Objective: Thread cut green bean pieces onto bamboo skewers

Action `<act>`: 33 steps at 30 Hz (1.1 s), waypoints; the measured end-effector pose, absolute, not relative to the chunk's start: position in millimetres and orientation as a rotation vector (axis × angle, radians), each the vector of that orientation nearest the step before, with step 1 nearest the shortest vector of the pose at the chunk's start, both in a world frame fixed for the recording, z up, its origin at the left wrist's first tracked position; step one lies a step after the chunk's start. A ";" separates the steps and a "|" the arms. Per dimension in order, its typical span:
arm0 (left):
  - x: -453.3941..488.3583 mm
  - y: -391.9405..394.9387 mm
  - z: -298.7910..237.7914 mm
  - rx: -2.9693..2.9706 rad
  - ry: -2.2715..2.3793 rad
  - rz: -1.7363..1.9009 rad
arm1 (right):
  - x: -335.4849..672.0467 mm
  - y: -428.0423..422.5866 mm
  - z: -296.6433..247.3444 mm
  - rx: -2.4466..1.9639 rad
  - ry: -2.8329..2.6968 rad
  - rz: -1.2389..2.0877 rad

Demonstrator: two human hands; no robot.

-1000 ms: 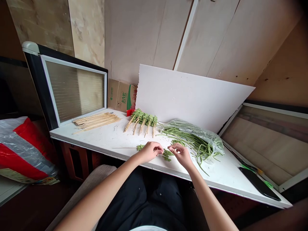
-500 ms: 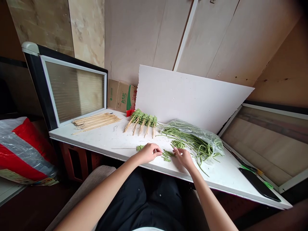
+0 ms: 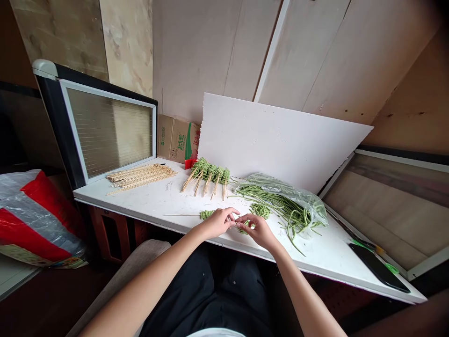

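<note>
My left hand (image 3: 220, 222) is closed around a bamboo skewer (image 3: 181, 215) near the table's front edge. Threaded green bean pieces (image 3: 206, 214) show on the skewer just left of that hand. My right hand (image 3: 257, 230) meets it fingertip to fingertip, pinching what looks like a bean piece, mostly hidden by the fingers. Beneath the right fingers lie cut bean pieces (image 3: 244, 230), partly covered. Just behind that hand is a small pile of beans (image 3: 260, 210).
Finished bean skewers (image 3: 210, 173) lie stacked at the back, and bare skewers (image 3: 142, 177) at the left. Long beans (image 3: 280, 203) spill from a clear plastic bag (image 3: 312, 201). A black phone (image 3: 377, 267) lies at right. A white board (image 3: 280, 140) leans behind; a carton (image 3: 177, 140) stands beside it.
My right hand has moved left from over the cut beans to meet my left hand at the skewer's end. My left hand has stayed nearly in place.
</note>
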State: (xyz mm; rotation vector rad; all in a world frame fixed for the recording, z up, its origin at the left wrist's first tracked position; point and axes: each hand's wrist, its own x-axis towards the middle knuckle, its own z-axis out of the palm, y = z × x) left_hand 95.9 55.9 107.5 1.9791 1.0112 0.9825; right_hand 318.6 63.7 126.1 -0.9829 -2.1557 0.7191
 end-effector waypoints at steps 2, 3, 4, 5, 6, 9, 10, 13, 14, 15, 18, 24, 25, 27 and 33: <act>95.1 56.3 108.1 1.991 1.029 0.993 | 320.0 66.4 123.0 -0.979 -2.123 0.655; 94.3 56.4 108.7 2.006 1.051 1.008 | 321.9 68.4 121.9 -0.985 -2.096 0.628; 93.3 56.5 109.6 2.024 1.076 1.027 | 324.2 70.4 121.4 -0.994 -2.068 0.605; 92.3 56.5 110.5 2.039 1.099 1.045 | 326.4 72.3 121.2 -1.005 -2.039 0.584; 91.3 56.4 111.5 2.049 1.115 1.061 | 328.3 73.7 121.4 -1.015 -2.015 0.567; 89.9 55.2 113.8 2.037 1.114 1.072 | 330.0 74.3 122.6 -1.012 -2.001 0.551; 90.1 54.7 114.3 2.023 1.104 1.071 | 329.2 73.5 122.8 -1.002 -2.013 0.552; 91.9 53.2 115.2 1.983 1.059 1.066 | 324.6 69.5 123.1 -0.972 -2.061 0.526; 92.6 52.7 115.6 1.980 1.047 1.066 | 322.9 68.1 123.1 -0.963 -2.069 0.511; 93.3 52.4 116.1 1.985 1.041 1.067 | 321.3 66.8 123.2 -0.955 -2.076 0.499; 94.7 51.5 117.5 2.028 1.033 1.079 | 317.7 64.0 123.2 -0.920 -2.098 0.486; 95.0 53.7 113.1 2.009 0.952 1.022 | 313.9 65.0 117.7 -0.851 -2.105 0.598; 94.8 54.6 111.7 1.990 0.940 1.010 | 314.0 66.0 116.1 -0.838 -2.095 0.646; 94.7 56.2 109.5 1.956 0.918 0.993 | 314.7 68.3 113.2 -0.803 -2.071 0.744; 96.0 54.5 115.0 1.861 0.825 0.966 | 315.1 68.8 112.0 -0.721 -1.975 0.991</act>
